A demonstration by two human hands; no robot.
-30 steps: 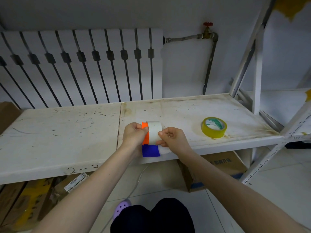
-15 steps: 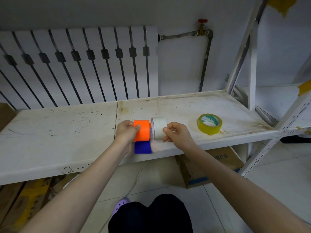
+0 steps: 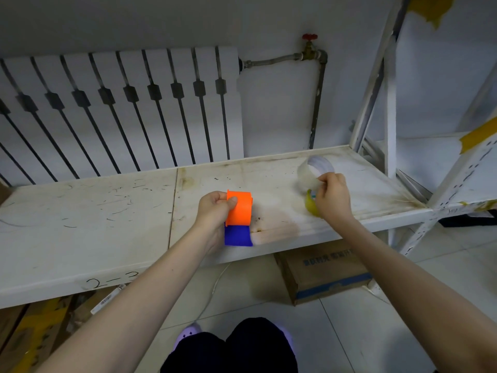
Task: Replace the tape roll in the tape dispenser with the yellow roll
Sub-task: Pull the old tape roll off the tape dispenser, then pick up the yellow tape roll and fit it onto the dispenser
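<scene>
Centrally, just below mid-frame, we see the tape dispenser point(image 3: 238, 217): an orange upper housing above a blue lower part, upright over the front edge of the shelf point(image 3: 88, 211). Our left hand point(image 3: 215, 211) grips it from the left side, fingers curled around the orange housing; no roll shows on the dispenser from this angle. To the right of centre, our right hand point(image 3: 333, 197) pinches the pale, blurred tape roll point(image 3: 314, 170) by its near rim and holds it above the shelf, well apart from the dispenser. Directly below that hand lies the yellow roll point(image 3: 311, 204), on the shelf surface and largely hidden by the fingers; only its left edge and a sliver of its inner core are visible. We cannot tell whether the hand touches it.

The shelf is a white, scuffed and stained board spanning the frame, with "2-3" handwritten on its front lip at lower left. Behind it, at upper left, stands a white radiator point(image 3: 121, 109); a pipe with a red valve point(image 3: 309, 37) runs at upper centre. Beneath the shelf, right of centre, a cardboard box point(image 3: 322, 275) sits on the tiled floor.
</scene>
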